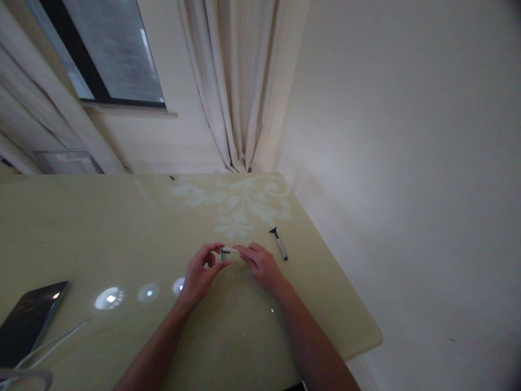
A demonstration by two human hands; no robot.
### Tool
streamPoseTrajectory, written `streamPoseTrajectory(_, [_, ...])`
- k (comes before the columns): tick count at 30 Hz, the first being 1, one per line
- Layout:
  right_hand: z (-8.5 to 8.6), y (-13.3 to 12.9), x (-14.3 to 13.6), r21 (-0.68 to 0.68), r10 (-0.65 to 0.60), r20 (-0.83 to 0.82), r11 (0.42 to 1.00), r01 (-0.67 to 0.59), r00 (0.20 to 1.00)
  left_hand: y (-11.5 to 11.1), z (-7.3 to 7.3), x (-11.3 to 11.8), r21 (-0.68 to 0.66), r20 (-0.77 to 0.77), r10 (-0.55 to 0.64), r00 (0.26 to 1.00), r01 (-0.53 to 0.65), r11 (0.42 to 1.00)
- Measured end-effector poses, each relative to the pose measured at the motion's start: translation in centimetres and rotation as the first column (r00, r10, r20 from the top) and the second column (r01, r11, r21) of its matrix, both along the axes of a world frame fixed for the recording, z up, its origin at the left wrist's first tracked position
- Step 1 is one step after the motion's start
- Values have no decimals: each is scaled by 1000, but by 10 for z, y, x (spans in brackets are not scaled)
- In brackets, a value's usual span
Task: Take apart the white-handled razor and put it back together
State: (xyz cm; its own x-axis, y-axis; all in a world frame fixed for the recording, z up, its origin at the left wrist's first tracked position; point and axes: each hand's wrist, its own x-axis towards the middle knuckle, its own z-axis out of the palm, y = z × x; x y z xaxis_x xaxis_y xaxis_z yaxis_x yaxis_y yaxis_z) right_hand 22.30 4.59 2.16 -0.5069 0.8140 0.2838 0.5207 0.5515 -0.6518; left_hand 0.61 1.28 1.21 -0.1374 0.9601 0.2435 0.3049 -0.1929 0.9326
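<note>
Both my hands meet above the table around a small T-shaped thing that looks like a razor. My left hand [203,271] pinches the short dark, teal-edged head [223,254] by its two ends, between thumb and fingers. The pale handle [232,250] runs sideways from the head into the fingers of my right hand [259,264], which hide its far end. Just to the right of that hand lies a second razor [280,247], with a grey-and-black handle and a dark head pointing away from me.
A black tablet-like device [30,320] lies at the left on the glossy table [101,228], with a white cable [57,343] near it. A tiny dark piece [172,177] sits at the far edge. The wall [386,163] stands beyond the table's right edge.
</note>
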Motion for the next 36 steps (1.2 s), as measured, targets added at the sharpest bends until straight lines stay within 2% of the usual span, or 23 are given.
streamPoseTrajectory(30, [0,0,1,-16,53,36,999,-52,998,2,5,-1,-10,3,59,998,-59,998])
streamPoseTrajectory(33, [1,0,2,-33,71,-10,997,-72,997,2,5,-1,-8,6,65,998,-65,998])
streamPoseTrajectory(36, [3,0,2,-102,54,-158,992,-71,986,2,6,-2,-10,3,56,998,-56,998])
